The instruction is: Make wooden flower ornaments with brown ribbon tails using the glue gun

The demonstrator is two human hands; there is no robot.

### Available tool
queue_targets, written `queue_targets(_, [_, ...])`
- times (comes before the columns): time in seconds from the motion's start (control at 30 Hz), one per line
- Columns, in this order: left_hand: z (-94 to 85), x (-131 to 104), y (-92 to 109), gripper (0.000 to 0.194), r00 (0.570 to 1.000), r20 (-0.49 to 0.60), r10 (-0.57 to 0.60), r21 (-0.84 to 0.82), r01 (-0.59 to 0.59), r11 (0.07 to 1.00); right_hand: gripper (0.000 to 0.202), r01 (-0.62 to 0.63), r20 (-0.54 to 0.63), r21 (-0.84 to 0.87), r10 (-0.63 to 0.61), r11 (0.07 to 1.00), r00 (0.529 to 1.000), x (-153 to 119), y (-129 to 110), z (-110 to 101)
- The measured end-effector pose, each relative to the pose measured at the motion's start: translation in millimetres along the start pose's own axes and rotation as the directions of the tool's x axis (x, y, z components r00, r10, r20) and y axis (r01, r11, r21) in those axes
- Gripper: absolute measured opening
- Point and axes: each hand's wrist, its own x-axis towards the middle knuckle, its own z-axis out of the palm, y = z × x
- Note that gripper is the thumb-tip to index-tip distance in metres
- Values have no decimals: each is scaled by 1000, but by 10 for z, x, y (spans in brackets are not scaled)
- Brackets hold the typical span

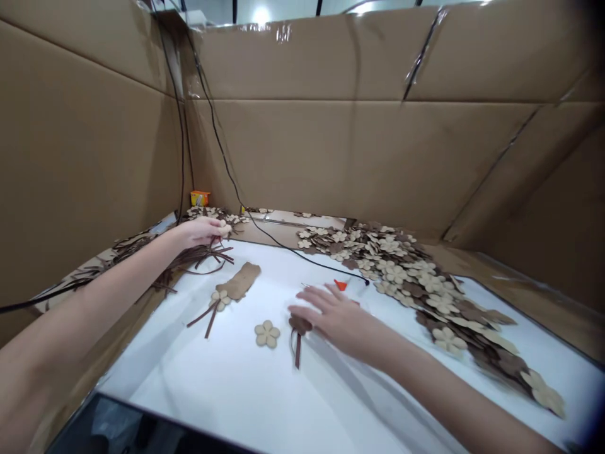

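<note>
My left hand (204,232) is closed in a pinch on a beige flower cutout (225,228), above a pile of thin brown strips (193,255) at the far left. My right hand (338,318) is open, its fingers stretched leftward low over the white board (212,391). Under its thumb side shows a dark brown flower cutout (300,325) with a strip (297,353) hanging off it; whether they touch I cannot tell. Left of that lies a single beige flower (267,333). Another beige flower (221,299) with two brown strips lies against a tan rectangular piece (243,280).
A long heap of beige and brown flower cutouts (397,268) runs down the right side. A small orange object (340,285) lies beyond my right hand. A black cable (283,252) crosses the board. Cardboard walls (302,157) surround it, and an orange box (200,198) stands in the back corner.
</note>
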Motion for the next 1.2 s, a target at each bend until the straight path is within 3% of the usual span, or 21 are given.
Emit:
queue_targets(0.07, [-95,-32,-14,25,997,61,-42,19,41,999,37,98,11,104,-100,990,995,90,-104,14])
queue_targets(0.17, [-164,-112,-57,34,973,186,-139,109,120,987,27,130,60,163,-141,978,988,164,-97,4])
queue_targets(0.23, [-196,-143,-81,37,948,240,-209,198,163,966,24,141,109,155,-158,978,981,244,-12,-98])
queue_targets(0.3, [-240,-120,-74,34,943,226,-245,277,179,944,25,166,131,141,-184,976,974,424,90,-289])
queue_targets(0.4, [-364,26,20,23,979,63,-196,353,162,922,24,188,86,95,-196,978,977,945,212,-641])
queue_targets(0.5, [-530,225,133,32,977,-207,-42,412,126,903,31,-7,-46,-42,5,999,999,1632,292,-855])
queue_targets(0.6, [-650,331,106,35,922,-384,55,488,152,859,63,-135,-101,-103,125,985,987,2127,338,-836])
queue_targets(0.67, [-680,297,-23,35,906,-418,57,533,194,823,70,-145,-82,-124,136,982,987,2208,327,-754])
queue_targets(0.77, [-674,91,-329,31,928,-372,1,600,240,763,60,-76,-13,-120,75,990,997,1955,244,-624])
queue_targets(0.87, [-652,-198,-631,25,954,-287,-86,653,261,711,34,15,121,-62,-7,998,993,1450,131,-542])
queue_targets(0.97, [-653,-375,-830,25,966,-240,-96,692,240,681,31,34,243,110,-61,993,968,935,46,-530])
queue_targets(1.07, [-663,-340,-939,28,959,-276,-63,709,247,660,33,-40,276,249,-31,968,961,530,27,-543])
queue_targets(1.2, [-638,-128,-1026,32,954,-297,-34,699,241,673,34,-193,261,343,105,919,960,106,113,-464])
